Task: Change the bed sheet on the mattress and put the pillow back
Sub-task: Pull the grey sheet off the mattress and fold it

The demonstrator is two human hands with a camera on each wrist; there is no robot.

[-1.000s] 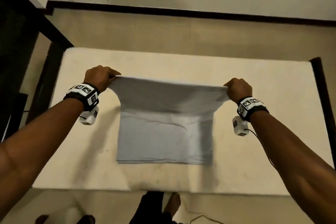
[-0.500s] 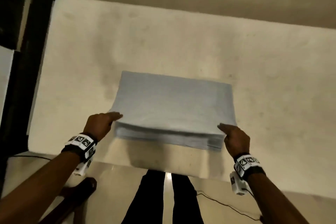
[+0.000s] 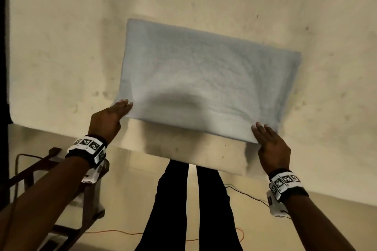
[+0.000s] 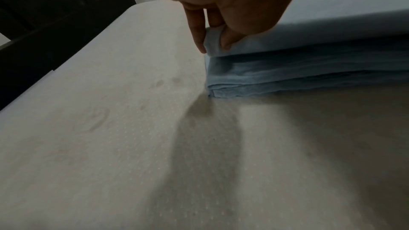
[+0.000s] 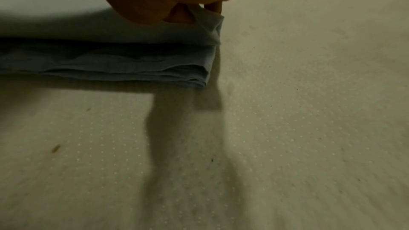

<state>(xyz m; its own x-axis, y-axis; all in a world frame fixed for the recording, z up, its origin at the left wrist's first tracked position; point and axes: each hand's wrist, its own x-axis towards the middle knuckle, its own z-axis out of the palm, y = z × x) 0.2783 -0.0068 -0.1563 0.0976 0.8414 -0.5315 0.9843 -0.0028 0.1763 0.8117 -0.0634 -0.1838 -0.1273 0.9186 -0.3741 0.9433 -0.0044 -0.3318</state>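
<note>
Two hands are now down at the near corners of the folded bed sheet, where a second ago the top layer was held stretched up in the air between them — the fold has been brought over toward the near edge and is lowered onto the stack. From this it is judged that the sheet is being opened panel by panel, with most of the spreading not yet done.

Largest in view, the bare mattress is seen as a cream, dotted surface with faint stains, uncovered all round the bundle. On it, toward the near edge and about the middle, the sheet lies as a pale blue rectangle several layers thick, its top panel sagging in a shallow hollow.

At the near left corner the top layer is pinched by the left hand, thumb beneath and fingers above. At the near right corner a small tuft of the same layer is pinched by the right hand — the layers below are left untouched.

No pillow is seen.
</note>
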